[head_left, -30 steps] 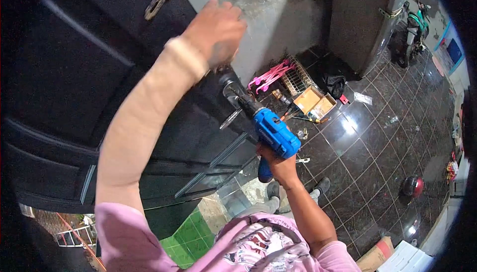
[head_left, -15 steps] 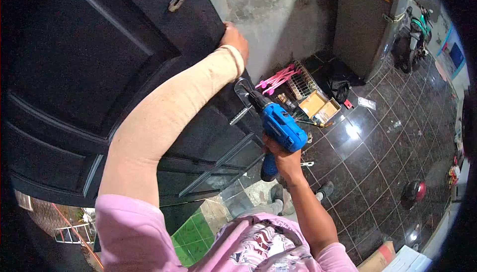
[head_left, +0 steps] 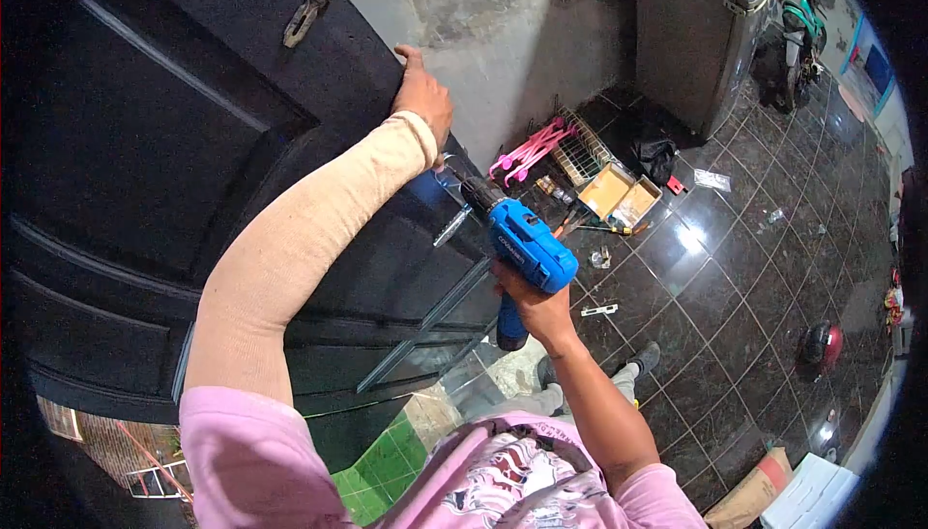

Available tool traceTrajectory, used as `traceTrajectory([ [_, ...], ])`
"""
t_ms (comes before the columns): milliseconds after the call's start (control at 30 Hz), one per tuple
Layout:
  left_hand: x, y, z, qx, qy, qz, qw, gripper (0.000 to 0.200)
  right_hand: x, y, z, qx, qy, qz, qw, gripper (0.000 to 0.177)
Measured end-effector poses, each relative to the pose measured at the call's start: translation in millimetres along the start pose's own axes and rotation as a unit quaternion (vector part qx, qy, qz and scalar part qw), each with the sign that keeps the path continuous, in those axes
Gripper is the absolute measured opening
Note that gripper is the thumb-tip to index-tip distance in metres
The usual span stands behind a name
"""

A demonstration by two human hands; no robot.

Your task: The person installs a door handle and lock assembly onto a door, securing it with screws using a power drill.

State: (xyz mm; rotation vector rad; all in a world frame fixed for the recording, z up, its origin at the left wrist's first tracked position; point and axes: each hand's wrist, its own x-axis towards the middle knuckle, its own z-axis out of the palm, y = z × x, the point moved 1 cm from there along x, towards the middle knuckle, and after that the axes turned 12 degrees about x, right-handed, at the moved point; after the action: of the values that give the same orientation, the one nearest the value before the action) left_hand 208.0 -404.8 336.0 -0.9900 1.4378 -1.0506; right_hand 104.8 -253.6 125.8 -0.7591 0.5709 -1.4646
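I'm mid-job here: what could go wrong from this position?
The left hand is on the edge of the door, close to the chuck of the drill; a slip might injure it. The cuff is also near and could snag. Only the right hand holds the drill, so it may twist if it binds.

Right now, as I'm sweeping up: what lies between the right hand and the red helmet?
In the head view, a pale strip on the tiles lies between right hand and helmet; beyond it, the tiles look bare.
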Motion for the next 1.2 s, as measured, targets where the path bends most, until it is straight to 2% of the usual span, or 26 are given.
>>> traceTrajectory([
  [100, 3.5, 0.2, -5.8, 0.012, -0.053, 0.003, 0.999, 0.067, 0.5, 1.1, -1.7, -0.014, -0.011, -0.014, 1.0, 0.036],
  [200, 4.1, 2.2, -4.0, 0.02, -0.035, -0.008, 0.999, 0.062, 1.6, 3.6, -2.8, -0.004, -0.015, -0.021, 1.0, 0.036],
  [300, 8.9, 4.1, 0.2, -0.002, -0.03, -0.016, 0.999, 0.084, -1.0, -0.4, -0.4, 0.023, -0.007, 0.006, 1.0, 0.036],
  [367, 10.5, 6.4, 3.4, -0.002, -0.017, -0.028, 0.999, 0.083, -0.4, 3.6, -1.3, 0.013, -0.012, -0.003, 1.0, 0.036],
  [467, 10.4, 6.6, 3.2, -0.005, -0.019, -0.03, 0.999, 0.082, -2.3, -8.4, 3.6, 0.034, 0.001, 0.049, 0.998, 0.036],
  [567, 11.2, 7.1, 1.8, -0.004, -0.024, -0.026, 0.999, 0.081, 1.4, 6.8, -4.7, -0.003, -0.017, 0.002, 1.0, 0.036],
  [667, 10.9, 7.1, 2.6, -0.003, -0.023, -0.021, 1.0, 0.08, 1.1, -1.5, -1.9, -0.012, -0.009, -0.006, 1.0, 0.036],
  [1200, 14.1, 9.5, 4.6, 0.0, -0.033, -0.035, 0.999, 0.079, 4.7, 3.0, -1.4, 0.012, -0.011, 0.002, 1.0, 0.036],
])
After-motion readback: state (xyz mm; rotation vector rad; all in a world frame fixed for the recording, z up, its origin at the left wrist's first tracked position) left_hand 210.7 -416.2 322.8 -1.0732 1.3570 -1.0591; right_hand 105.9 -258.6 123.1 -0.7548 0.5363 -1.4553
